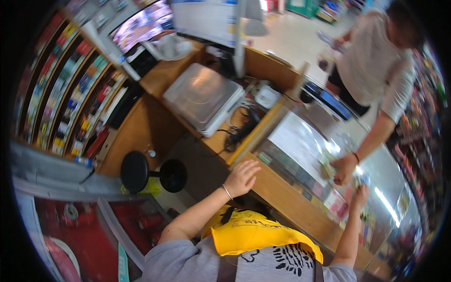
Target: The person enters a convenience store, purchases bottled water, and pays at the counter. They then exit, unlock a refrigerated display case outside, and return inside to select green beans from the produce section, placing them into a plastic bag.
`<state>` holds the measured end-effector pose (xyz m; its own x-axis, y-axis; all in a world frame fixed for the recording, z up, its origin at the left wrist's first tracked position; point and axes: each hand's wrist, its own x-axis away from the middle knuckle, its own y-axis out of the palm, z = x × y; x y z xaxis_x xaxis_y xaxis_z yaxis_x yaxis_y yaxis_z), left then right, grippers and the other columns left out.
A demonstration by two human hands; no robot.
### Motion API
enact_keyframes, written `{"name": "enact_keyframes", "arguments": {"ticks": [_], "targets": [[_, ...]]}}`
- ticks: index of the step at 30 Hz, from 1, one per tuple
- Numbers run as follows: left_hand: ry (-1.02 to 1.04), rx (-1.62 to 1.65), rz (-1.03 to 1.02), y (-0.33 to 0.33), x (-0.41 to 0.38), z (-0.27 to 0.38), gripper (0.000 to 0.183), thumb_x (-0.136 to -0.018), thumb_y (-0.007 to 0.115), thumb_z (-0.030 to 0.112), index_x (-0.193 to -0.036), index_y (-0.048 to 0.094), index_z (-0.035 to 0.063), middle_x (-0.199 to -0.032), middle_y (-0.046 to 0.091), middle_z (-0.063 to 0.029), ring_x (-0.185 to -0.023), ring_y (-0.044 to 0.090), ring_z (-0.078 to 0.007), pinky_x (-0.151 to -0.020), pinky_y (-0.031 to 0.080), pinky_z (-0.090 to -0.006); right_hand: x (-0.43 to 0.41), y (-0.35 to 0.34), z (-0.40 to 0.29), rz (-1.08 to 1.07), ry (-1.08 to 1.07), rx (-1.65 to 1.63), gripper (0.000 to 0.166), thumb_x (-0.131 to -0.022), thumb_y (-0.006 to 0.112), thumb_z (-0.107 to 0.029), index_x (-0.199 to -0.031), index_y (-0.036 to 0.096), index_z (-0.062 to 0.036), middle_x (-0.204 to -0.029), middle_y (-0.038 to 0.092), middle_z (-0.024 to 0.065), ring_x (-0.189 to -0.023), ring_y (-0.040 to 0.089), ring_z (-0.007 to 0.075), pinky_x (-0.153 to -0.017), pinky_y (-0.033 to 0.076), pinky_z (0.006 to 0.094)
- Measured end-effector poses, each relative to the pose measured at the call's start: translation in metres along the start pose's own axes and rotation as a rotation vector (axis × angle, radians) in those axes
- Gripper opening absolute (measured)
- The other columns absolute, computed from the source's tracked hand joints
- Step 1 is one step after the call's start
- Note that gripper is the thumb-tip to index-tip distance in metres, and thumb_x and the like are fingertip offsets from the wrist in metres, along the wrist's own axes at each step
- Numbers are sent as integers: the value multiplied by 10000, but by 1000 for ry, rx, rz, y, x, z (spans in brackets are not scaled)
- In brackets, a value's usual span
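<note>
My left hand (243, 178), a bangle on its wrist, is at the inner edge of the wooden counter (282, 192). Its fingers are spread a little, with nothing in them. Over the glass countertop (382, 179), my right hand (360, 197) pinches a small bluish item (365, 179), too blurred to name surely. Just beyond it, another person's hand (345, 169) reaches across from the far side. A yellowish-green paper (327, 165) is beside that hand; whether it is held I cannot tell. Pinkish papers (336, 204) show at the glass between my hands.
A flat-topped metal weighing scale (202, 97) stands left on the wooden desk, near cables and a dark device (246, 123). Left are shelves of small packs (67, 95) and a black stool (135, 171). The other person (373, 60) stands across the counter. Behind them are stocked shelves (419, 123).
</note>
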<state>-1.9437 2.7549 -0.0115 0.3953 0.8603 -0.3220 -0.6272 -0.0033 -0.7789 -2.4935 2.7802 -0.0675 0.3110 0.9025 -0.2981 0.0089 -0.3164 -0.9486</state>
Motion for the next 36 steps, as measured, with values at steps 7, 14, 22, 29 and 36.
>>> {"name": "enact_keyframes", "arguments": {"ticks": [7,14,22,29,36], "targets": [[-259,139,278,-88,82,-74,252,-815,550,85,-1062,565,38,-1104,570,-131,-1029,539,-308,-885,433,-383,1,-88,-177,405,245,-816,244,-891,546,-203,-1030,542,-3,-851,619,122,-736,574,209,-662,459,331],[-659,217,619,-216,172,-232,241,-817,541,31,-1058,549,24,-884,591,-106,-715,590,-180,-632,485,-279,24,-89,-621,-533,-173,-1494,325,-855,532,-24,-1178,493,-15,-1001,581,52,-898,553,143,-767,456,265],[-1154,506,1042,-363,264,-478,458,-892,477,111,-1317,307,88,-806,603,-84,-608,546,-106,-514,435,-217,-41,-4,-930,-1041,63,-1712,44,-820,567,-56,-854,540,-50,-718,534,15,-619,504,117,-588,442,264],[-1384,766,1225,-431,266,-593,574,-898,481,138,-1388,183,141,-866,611,-101,-645,578,-142,-529,452,-238,-124,106,-1035,-638,-263,-1391,318,-821,582,-107,-1106,527,24,-1006,569,104,-918,537,201,-851,424,295],[-1356,836,1266,-446,294,-635,472,-886,459,82,-1296,236,158,-828,601,-124,-691,617,-192,-553,487,-270,-11,16,-1053,-575,-867,-1162,512,-741,459,121,-1237,396,12,-1193,477,144,-1148,448,256,-991,320,349]]}}
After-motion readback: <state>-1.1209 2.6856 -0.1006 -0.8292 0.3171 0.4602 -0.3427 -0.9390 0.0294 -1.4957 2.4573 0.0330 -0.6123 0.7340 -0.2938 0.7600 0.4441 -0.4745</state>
